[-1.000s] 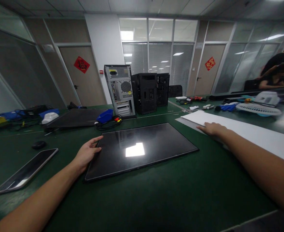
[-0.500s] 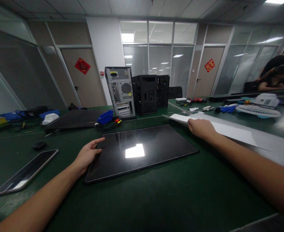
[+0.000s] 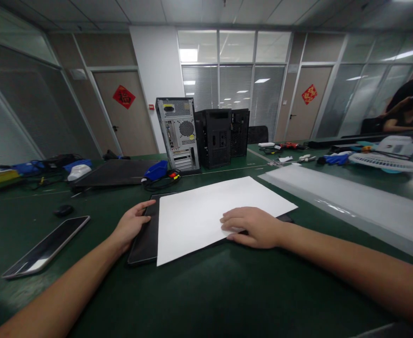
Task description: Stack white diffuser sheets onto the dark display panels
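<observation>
A black, glossy screen panel (image 3: 146, 241) lies flat on the green table, mostly covered by a white sheet (image 3: 195, 211). The sheet sits shifted to the right, so the panel's left strip and a bit of its right corner show. My left hand (image 3: 131, 227) grips the panel's left edge, thumb on top and index finger stretched along it; the other fingers are hidden. Over the sheet's front edge rests my right hand (image 3: 254, 227), fingers lying on the paper and thumb apart in front of the edge.
Translucent sheeting (image 3: 350, 197) lies at the right. A phone (image 3: 48, 246) and a small black round object (image 3: 64, 210) are at the left. Behind stand computer cases (image 3: 178, 134), a dark flat panel (image 3: 113, 172) and a blue connector with cables (image 3: 156, 171). People (image 3: 409, 110) are far right.
My right hand has brought the white sheet leftward from the sheeting onto the screen panel and now rests on it. My left hand stays at the panel's left edge.
</observation>
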`<state>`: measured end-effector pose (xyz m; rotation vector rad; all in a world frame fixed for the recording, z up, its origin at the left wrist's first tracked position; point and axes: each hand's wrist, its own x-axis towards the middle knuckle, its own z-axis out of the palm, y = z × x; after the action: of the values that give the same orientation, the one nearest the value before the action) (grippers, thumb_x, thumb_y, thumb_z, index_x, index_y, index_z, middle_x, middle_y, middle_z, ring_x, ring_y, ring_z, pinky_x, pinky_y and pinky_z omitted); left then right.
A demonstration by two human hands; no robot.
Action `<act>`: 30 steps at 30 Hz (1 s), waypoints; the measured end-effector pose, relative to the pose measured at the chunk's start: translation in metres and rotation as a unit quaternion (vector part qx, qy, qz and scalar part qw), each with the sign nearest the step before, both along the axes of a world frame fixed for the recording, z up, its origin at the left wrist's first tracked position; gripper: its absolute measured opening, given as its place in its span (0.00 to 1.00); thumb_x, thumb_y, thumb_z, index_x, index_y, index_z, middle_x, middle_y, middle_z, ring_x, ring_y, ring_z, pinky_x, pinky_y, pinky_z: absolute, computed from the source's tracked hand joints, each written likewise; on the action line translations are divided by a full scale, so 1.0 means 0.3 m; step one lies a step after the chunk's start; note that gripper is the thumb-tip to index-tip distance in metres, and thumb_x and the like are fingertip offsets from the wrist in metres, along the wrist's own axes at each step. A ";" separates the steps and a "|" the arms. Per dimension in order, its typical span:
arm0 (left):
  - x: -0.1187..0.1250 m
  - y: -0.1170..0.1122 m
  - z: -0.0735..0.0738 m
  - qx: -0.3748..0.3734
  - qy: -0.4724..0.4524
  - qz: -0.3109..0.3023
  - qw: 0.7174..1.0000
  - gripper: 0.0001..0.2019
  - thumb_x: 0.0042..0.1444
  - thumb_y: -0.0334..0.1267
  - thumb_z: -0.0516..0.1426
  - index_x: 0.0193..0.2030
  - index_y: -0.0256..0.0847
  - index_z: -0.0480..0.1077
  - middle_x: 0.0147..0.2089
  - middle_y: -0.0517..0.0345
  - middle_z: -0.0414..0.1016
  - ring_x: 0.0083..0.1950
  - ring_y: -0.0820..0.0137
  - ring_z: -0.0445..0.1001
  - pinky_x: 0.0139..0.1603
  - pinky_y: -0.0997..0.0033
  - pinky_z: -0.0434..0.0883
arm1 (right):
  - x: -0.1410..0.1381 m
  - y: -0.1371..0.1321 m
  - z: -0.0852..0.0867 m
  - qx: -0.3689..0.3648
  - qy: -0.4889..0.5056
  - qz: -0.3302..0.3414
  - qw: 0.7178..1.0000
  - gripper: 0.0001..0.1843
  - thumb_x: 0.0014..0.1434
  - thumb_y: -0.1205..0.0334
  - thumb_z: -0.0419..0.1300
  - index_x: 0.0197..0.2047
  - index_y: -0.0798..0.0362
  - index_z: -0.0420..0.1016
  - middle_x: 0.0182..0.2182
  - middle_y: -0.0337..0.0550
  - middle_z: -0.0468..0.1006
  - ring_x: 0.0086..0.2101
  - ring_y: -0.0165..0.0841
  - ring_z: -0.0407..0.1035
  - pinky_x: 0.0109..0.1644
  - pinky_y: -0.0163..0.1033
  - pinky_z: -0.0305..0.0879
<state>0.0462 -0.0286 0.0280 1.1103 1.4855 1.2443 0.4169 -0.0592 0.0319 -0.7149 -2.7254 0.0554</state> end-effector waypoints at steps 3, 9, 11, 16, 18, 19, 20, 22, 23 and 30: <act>-0.008 0.009 -0.015 0.007 -0.025 -0.013 1.000 0.30 0.49 0.16 0.56 0.58 0.40 0.72 0.50 0.47 0.82 0.36 0.65 0.83 0.35 0.68 0.79 | 0.036 0.034 -0.001 0.000 0.021 -0.061 0.998 0.24 0.69 0.47 0.51 0.59 0.51 0.73 0.57 0.48 0.74 0.58 0.40 0.66 0.62 0.50 0.62; -0.017 0.017 -0.026 0.004 -0.011 -0.006 1.000 0.29 0.50 0.19 0.58 0.59 0.42 0.72 0.50 0.47 0.82 0.36 0.64 0.83 0.35 0.67 0.79 | 0.127 0.117 -0.036 0.021 -0.073 -0.219 0.973 0.33 0.68 0.39 0.45 0.61 0.53 0.72 0.60 0.57 0.70 0.58 0.50 0.65 0.59 0.56 0.62; -0.013 0.014 -0.021 -0.002 -0.007 -0.002 1.000 0.28 0.52 0.22 0.59 0.60 0.42 0.71 0.48 0.47 0.82 0.35 0.65 0.83 0.35 0.68 0.79 | 0.131 0.120 -0.040 0.016 -0.093 -0.232 0.968 0.35 0.67 0.37 0.44 0.64 0.53 0.69 0.60 0.57 0.70 0.57 0.50 0.66 0.58 0.56 0.63; -0.001 0.003 -0.006 -0.007 0.020 -0.003 1.000 0.30 0.52 0.23 0.61 0.63 0.39 0.67 0.44 0.48 0.81 0.27 0.70 0.79 0.27 0.71 0.75 | 0.095 0.083 -0.017 0.027 -0.108 -0.215 0.970 0.35 0.66 0.35 0.44 0.64 0.49 0.70 0.58 0.54 0.72 0.54 0.50 0.67 0.57 0.55 0.62; 0.001 -0.001 -0.002 -0.007 0.033 -0.008 0.999 0.31 0.51 0.22 0.60 0.64 0.39 0.67 0.46 0.48 0.80 0.25 0.72 0.77 0.24 0.72 0.74 | 0.082 0.068 -0.006 0.031 -0.106 -0.204 0.973 0.35 0.66 0.35 0.45 0.64 0.48 0.70 0.57 0.54 0.72 0.53 0.49 0.67 0.56 0.54 0.62; 0.002 -0.003 -0.001 -0.007 0.039 -0.010 0.999 0.32 0.51 0.22 0.60 0.64 0.40 0.66 0.47 0.48 0.80 0.25 0.72 0.76 0.23 0.72 0.73 | 0.077 0.062 -0.003 0.033 -0.106 -0.201 0.973 0.34 0.66 0.36 0.45 0.64 0.48 0.70 0.56 0.54 0.73 0.53 0.49 0.67 0.56 0.54 0.63; 0.002 -0.004 0.000 -0.007 0.045 -0.010 0.999 0.32 0.51 0.22 0.59 0.64 0.40 0.67 0.48 0.48 0.79 0.25 0.72 0.76 0.23 0.73 0.73 | 0.072 0.057 -0.001 0.034 -0.106 -0.198 0.974 0.34 0.66 0.36 0.45 0.64 0.48 0.70 0.55 0.54 0.73 0.52 0.49 0.67 0.55 0.54 0.63; 0.002 -0.004 -0.001 -0.007 0.053 -0.007 0.999 0.31 0.52 0.22 0.59 0.64 0.40 0.67 0.49 0.47 0.79 0.26 0.73 0.76 0.24 0.74 0.73 | 0.065 0.049 0.001 0.036 -0.107 -0.193 0.975 0.34 0.66 0.36 0.46 0.64 0.49 0.70 0.54 0.55 0.74 0.51 0.48 0.67 0.54 0.54 0.63; 0.001 -0.002 -0.002 -0.007 0.057 -0.004 0.998 0.31 0.53 0.22 0.58 0.64 0.40 0.67 0.49 0.47 0.79 0.26 0.73 0.76 0.24 0.74 0.73 | 0.062 0.045 0.002 0.036 -0.108 -0.192 0.975 0.34 0.66 0.36 0.46 0.64 0.49 0.70 0.53 0.55 0.74 0.50 0.48 0.67 0.54 0.54 0.63; -0.019 0.024 -0.031 0.001 0.038 -0.006 0.999 0.32 0.52 0.21 0.57 0.65 0.40 0.67 0.52 0.44 0.79 0.25 0.73 0.76 0.23 0.74 0.71 | 0.044 0.028 -0.001 0.048 -0.101 -0.183 0.977 0.35 0.65 0.35 0.46 0.64 0.48 0.70 0.52 0.56 0.74 0.49 0.49 0.67 0.51 0.53 0.63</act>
<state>0.0405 -0.0215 0.0188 1.1767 1.5322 1.2080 0.4300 -0.0508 0.0316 -1.2382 -2.7088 -0.2432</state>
